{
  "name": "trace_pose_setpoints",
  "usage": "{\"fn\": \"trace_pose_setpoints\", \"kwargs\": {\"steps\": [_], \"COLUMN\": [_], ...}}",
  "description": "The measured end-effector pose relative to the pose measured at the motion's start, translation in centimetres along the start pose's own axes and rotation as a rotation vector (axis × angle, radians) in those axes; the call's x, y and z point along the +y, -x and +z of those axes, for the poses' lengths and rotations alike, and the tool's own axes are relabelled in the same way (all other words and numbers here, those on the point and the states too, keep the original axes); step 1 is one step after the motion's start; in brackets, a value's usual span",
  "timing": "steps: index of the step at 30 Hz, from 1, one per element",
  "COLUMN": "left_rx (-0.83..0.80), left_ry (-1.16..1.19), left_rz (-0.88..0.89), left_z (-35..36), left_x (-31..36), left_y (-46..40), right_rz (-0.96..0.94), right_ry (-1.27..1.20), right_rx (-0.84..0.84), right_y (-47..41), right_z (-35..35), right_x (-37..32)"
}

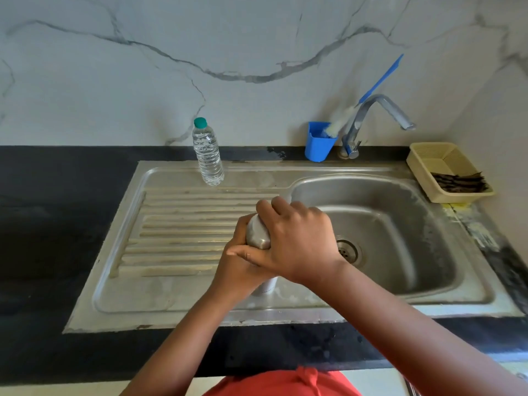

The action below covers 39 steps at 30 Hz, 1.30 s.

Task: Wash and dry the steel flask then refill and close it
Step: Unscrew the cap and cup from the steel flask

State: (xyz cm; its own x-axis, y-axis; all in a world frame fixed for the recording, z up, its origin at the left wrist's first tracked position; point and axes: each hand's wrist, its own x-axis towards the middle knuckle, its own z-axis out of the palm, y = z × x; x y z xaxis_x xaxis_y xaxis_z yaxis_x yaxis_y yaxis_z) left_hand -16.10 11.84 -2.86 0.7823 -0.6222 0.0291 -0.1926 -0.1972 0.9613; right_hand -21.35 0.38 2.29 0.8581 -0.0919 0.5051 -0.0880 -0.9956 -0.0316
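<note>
The steel flask [258, 234] stands on the sink's ribbed draining board [177, 224], close to the basin's left rim. Only its shiny shoulder and a strip of its pale lower body show between my hands. My left hand [238, 270] wraps the flask's body from the left. My right hand [297, 238] is clamped over the flask's top, hiding the cap. A clear plastic water bottle [208, 152] with a green cap stands upright at the back of the draining board.
The steel basin [400, 224] with its drain lies to the right. A tap [371, 118] rises behind it, beside a blue cup [318, 144] holding a blue-handled brush. A cream basket [445, 172] sits at the far right. Black counter surrounds the sink.
</note>
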Motion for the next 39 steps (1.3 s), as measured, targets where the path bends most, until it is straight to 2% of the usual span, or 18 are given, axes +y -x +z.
{"fn": "trace_pose_setpoints", "kwargs": {"steps": [3,8,10,16,18,20,22,24,26,28,31,33,34,37,39], "left_rx": [0.041,-0.023,-0.074,-0.112,-0.115,-0.103,-0.103,-0.098,-0.095,-0.1,-0.078,-0.087,-0.098,-0.112,-0.113], "left_ry": [-0.051,-0.039,-0.007,0.061,0.054,0.084,0.091,0.084,0.079,0.092,0.087,0.105,0.105,0.086,0.064], "left_rz": [0.013,-0.021,-0.041,-0.07,-0.036,-0.037,-0.041,-0.039,-0.039,-0.029,0.002,-0.007,-0.014,-0.03,-0.022], "left_z": [0.4,0.0,-0.1,-0.4,-0.5,-0.5,-0.5,-0.4,-0.4,-0.3,-0.1,-0.1,-0.1,-0.4,-0.5], "left_x": [-0.5,-1.4,-1.9,-2.1,-1.8,-1.9,-1.6,-1.4,-1.5,-1.6,-1.6,-1.7,-1.7,-1.4,-1.2], "left_y": [-0.6,-1.5,-1.7,-1.3,-1.2,-1.1,-1.0,-1.0,-1.0,-1.0,-1.0,-1.0,-1.0,-1.0,-0.8], "right_rz": [-0.072,-0.221,-0.342,-0.615,-0.578,-0.431,-0.264,-0.146,-0.161,-0.259,-0.358,-0.284,-0.214,-0.066,-0.082], "right_ry": [-0.101,-0.282,-0.341,-0.332,-0.378,-0.382,-0.154,0.055,-0.016,-0.091,-0.245,-0.326,-0.296,-0.005,-0.002], "right_rx": [0.057,0.042,-0.077,-0.614,-0.687,-0.611,-0.519,-0.556,-0.566,-0.582,-0.693,-0.742,-0.706,-0.577,-0.571], "right_y": [-0.4,-1.1,-1.9,-4.2,-3.9,-3.5,-3.4,-3.1,-2.8,-3.0,-3.2,-2.9,-2.6,-2.2,-2.1], "right_z": [0.9,1.0,0.6,-3.7,-4.8,-5.1,-5.0,-4.7,-4.7,-5.2,-6.0,-6.3,-6.1,-5.0,-4.7], "right_x": [0.5,2.0,2.9,3.3,2.7,2.1,1.3,0.9,0.6,0.8,1.4,1.3,1.2,0.2,-0.1]}}
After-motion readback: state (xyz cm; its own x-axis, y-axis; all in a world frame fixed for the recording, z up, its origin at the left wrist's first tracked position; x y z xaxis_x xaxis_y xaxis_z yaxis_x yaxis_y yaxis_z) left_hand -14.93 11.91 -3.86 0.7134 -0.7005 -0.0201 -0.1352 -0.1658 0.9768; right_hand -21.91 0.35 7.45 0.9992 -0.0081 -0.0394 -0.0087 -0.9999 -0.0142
